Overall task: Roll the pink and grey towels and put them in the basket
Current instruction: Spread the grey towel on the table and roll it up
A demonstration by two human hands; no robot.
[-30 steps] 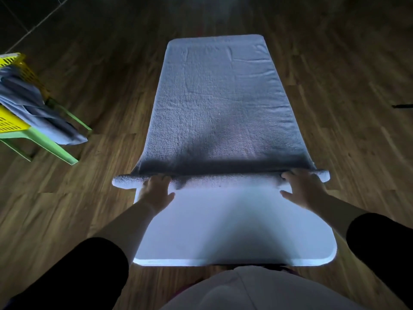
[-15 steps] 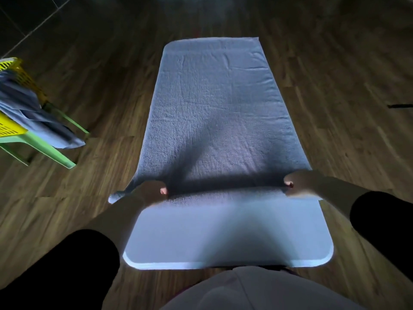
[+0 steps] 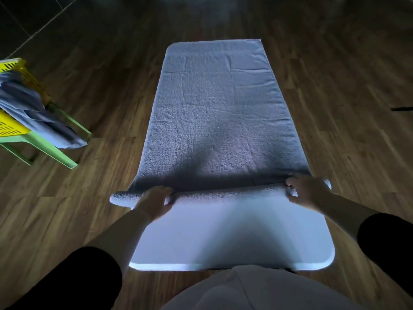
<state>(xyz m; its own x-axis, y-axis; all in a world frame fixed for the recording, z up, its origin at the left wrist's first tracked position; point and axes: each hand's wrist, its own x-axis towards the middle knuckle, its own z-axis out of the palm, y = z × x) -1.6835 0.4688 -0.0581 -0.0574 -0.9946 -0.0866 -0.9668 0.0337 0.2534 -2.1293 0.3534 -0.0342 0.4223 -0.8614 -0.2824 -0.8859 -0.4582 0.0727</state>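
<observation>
wood floor (image 3: 89,209): left hand (image 3: 154,201), right hand (image 3: 307,190) grip part-rolled grey towel (image 3: 219,113).

No text, label, brand or nr. can be read: nothing on the grey towel (image 3: 214,113), the yellow basket (image 3: 10,127) or the white desk (image 3: 223,242). Light is dim.
</observation>
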